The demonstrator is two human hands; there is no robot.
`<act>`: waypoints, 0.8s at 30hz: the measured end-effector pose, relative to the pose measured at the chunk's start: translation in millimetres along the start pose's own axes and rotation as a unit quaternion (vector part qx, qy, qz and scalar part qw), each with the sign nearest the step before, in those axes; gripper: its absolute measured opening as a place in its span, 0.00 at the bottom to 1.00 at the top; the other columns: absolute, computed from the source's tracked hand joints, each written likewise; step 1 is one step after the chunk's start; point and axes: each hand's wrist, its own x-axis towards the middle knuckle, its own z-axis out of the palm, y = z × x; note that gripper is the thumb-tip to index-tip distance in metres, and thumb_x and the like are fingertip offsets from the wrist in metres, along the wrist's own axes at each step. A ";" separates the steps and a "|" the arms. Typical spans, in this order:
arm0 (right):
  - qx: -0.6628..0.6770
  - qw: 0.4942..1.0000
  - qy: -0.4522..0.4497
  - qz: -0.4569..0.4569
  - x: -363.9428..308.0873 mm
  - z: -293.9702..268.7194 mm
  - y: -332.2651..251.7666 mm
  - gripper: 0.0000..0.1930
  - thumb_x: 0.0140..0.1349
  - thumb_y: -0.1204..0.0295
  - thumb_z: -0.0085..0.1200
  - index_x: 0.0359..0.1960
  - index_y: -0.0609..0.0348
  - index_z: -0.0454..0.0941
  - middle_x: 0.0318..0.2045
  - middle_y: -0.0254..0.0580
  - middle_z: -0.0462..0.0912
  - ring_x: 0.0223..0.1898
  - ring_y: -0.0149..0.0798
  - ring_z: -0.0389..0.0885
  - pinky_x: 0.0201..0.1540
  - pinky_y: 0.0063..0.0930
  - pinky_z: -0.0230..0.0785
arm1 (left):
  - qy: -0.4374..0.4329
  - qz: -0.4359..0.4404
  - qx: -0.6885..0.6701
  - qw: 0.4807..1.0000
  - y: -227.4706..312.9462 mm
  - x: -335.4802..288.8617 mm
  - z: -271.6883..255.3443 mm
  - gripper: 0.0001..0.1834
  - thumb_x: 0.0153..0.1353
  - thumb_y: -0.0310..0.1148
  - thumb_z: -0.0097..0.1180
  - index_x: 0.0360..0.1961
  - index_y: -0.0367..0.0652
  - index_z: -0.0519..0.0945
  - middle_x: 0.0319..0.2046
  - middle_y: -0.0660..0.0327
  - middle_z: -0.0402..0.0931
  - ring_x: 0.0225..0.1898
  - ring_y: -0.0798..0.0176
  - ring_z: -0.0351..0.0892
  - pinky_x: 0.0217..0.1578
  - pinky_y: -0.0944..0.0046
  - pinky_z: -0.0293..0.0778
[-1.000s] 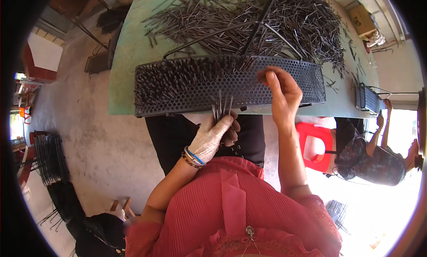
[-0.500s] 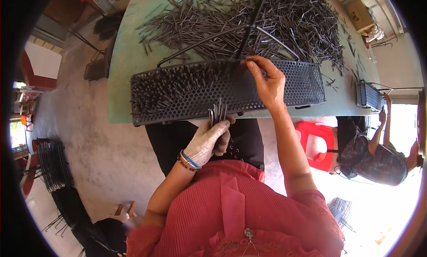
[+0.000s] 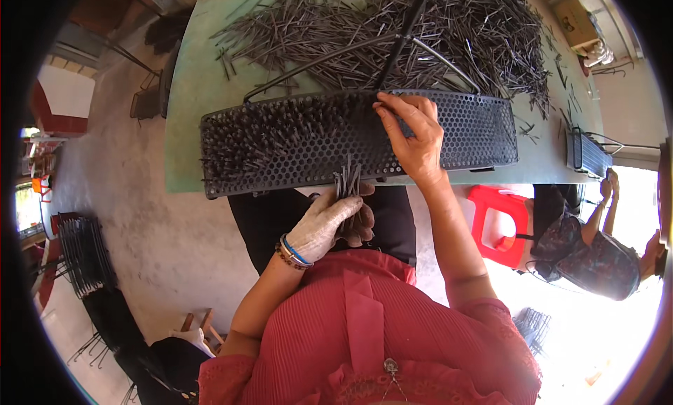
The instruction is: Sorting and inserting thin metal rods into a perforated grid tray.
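Observation:
A long black perforated broom head [image 3: 484, 135] lies along the near edge of the table, its holes showing on the right half. Dark bristle tufts [image 3: 266, 135] stand up from the holes in its left part. My left hand [image 3: 326, 226], in a whitish work glove, is closed round an upright bundle of thin dark strips [image 3: 348, 179] just in front of the head. My bare right hand [image 3: 418, 135] reaches over the head's middle, thumb and forefinger pinched near its far edge beside the last tufts. What lies between those fingertips is too small to make out.
A large heap of loose dark strips [image 3: 329, 44] covers the far part of the green table [image 3: 186, 135]. A forked metal handle [image 3: 403, 37] rises from the head over the heap. A red stool [image 3: 498, 226] and another person [image 3: 596, 244] are at the right.
My right hand has shifted slightly left and down, fingertips still pinched at the head's far edge. My left hand keeps its bundle, with the glove fingers a little more spread below it.

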 end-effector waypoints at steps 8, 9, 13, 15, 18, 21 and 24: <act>-0.055 0.996 0.032 -0.062 -9.3 -1.5 -4.9 0.12 0.52 0.78 0.65 0.40 0.58 0.84 0.34 0.33 0.86 0.36 0.36 0.80 0.45 0.31 0.67 | 0.020 0.002 0.025 0.999 4.9 -8.1 2.0 0.19 0.70 0.39 0.48 0.56 0.41 0.72 0.27 0.66 0.75 0.23 0.73 0.73 0.21 0.74 0.65; -0.055 0.996 0.029 -0.063 -9.8 -1.2 -6.4 0.12 0.52 0.78 0.65 0.40 0.58 0.84 0.34 0.33 0.86 0.36 0.36 0.80 0.45 0.31 0.67 | 0.018 0.002 0.034 0.999 4.6 -8.6 1.3 0.18 0.70 0.40 0.48 0.56 0.42 0.72 0.27 0.67 0.74 0.22 0.74 0.72 0.20 0.74 0.63; -0.080 0.993 0.013 -0.081 -7.9 -1.9 -11.1 0.12 0.51 0.81 0.65 0.39 0.59 0.85 0.33 0.35 0.86 0.36 0.36 0.81 0.44 0.29 0.68 | 0.028 0.005 0.016 0.999 -1.9 -3.2 -4.0 0.17 0.69 0.41 0.51 0.51 0.41 0.72 0.28 0.64 0.76 0.23 0.73 0.74 0.21 0.74 0.68; -0.089 0.991 0.013 -0.094 -5.3 -2.6 -13.3 0.11 0.51 0.81 0.65 0.38 0.59 0.85 0.33 0.35 0.86 0.36 0.36 0.81 0.44 0.30 0.68 | 0.015 0.013 0.007 1.000 0.1 -6.2 -2.6 0.17 0.69 0.41 0.51 0.51 0.40 0.72 0.29 0.62 0.77 0.25 0.71 0.77 0.23 0.73 0.71; -0.101 0.990 0.004 -0.099 -2.4 -0.6 -15.8 0.11 0.51 0.80 0.66 0.38 0.59 0.84 0.32 0.34 0.85 0.35 0.36 0.81 0.44 0.30 0.67 | 0.023 0.029 -0.011 0.999 -2.2 -5.4 -1.6 0.17 0.69 0.40 0.51 0.51 0.38 0.72 0.32 0.59 0.79 0.28 0.67 0.81 0.25 0.71 0.76; -0.119 0.988 0.017 -0.092 -0.3 1.2 -14.5 0.12 0.51 0.78 0.65 0.39 0.58 0.83 0.30 0.32 0.83 0.34 0.36 0.79 0.45 0.32 0.66 | 0.039 0.039 -0.023 0.998 -7.1 -4.0 -5.0 0.18 0.69 0.39 0.50 0.53 0.36 0.72 0.34 0.57 0.80 0.31 0.64 0.82 0.27 0.70 0.78; -0.143 0.985 0.000 -0.092 1.5 0.6 -18.6 0.12 0.50 0.78 0.65 0.39 0.58 0.83 0.31 0.33 0.83 0.34 0.37 0.78 0.45 0.33 0.66 | 0.048 0.047 -0.032 0.997 -7.5 -5.7 -3.9 0.19 0.69 0.39 0.51 0.53 0.37 0.72 0.34 0.57 0.80 0.32 0.64 0.83 0.28 0.70 0.79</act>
